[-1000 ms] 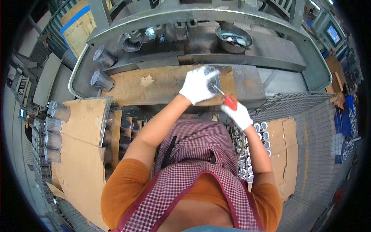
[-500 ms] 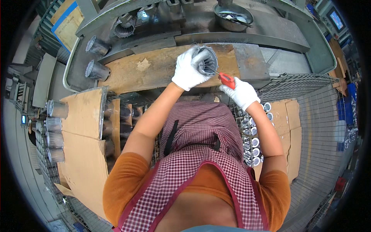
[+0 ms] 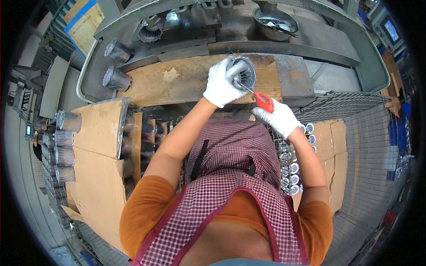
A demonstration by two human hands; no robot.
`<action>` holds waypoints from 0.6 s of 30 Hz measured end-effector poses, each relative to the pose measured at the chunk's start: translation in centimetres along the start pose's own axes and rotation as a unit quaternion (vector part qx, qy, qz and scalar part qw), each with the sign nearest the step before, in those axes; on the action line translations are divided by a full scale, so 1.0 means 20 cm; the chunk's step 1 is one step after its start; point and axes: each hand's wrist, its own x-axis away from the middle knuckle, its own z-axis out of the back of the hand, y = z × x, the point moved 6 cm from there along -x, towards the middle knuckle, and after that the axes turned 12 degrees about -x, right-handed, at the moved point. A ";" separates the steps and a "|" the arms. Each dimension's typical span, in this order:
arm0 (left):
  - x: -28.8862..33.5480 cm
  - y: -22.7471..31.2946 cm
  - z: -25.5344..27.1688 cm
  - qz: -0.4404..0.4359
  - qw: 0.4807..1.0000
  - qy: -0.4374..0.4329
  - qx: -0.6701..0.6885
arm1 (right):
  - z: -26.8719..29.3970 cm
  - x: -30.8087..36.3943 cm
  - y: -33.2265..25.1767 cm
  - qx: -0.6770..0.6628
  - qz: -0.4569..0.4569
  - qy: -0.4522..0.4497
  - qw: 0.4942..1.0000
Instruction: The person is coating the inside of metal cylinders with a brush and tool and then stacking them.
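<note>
My left hand [image 3: 223,83], in a white glove, grips a grey metal cup-shaped part [image 3: 247,79] with thin fins around its inside. The part's open end is turned up toward me, above the cardboard-covered bench edge. My right hand [image 3: 279,119], also gloved in white, is closed around a red-handled tool [image 3: 263,103] with a thin metal shaft. The shaft's end reaches the inside rim of the part, by the fins. Its exact tip is hard to make out.
Two similar metal cups [image 3: 117,79] lie at the bench's left. A metal bowl [image 3: 276,30] with utensils stands at the back. Cardboard [image 3: 95,150] and more cups [image 3: 65,155] are at my left; wire racking [image 3: 368,142] and finned parts [image 3: 294,179] at my right.
The whole view has shifted slightly. Both hands still hold the part and the tool; the red handle has tilted a little more upright, with the shaft still at the rim.
</note>
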 end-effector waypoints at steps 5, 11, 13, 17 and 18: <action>0.03 -0.01 0.00 0.005 1.000 0.006 0.000 | 0.01 -0.02 -0.02 0.002 0.041 0.029 0.999; -0.04 -0.07 0.05 0.048 0.998 0.026 -0.008 | 0.05 -0.06 0.11 -0.135 -0.100 0.009 0.986; -0.04 -0.17 0.00 0.110 0.975 -0.091 0.168 | 0.14 -0.03 0.09 -0.102 -0.022 0.024 0.994; 0.06 -0.41 0.15 0.250 0.943 -0.138 0.172 | 0.31 0.12 0.21 -0.177 -0.051 -0.008 0.983; 0.05 -0.48 0.22 0.291 0.943 -0.152 0.059 | 0.36 0.17 0.24 -0.219 -0.023 -0.004 0.976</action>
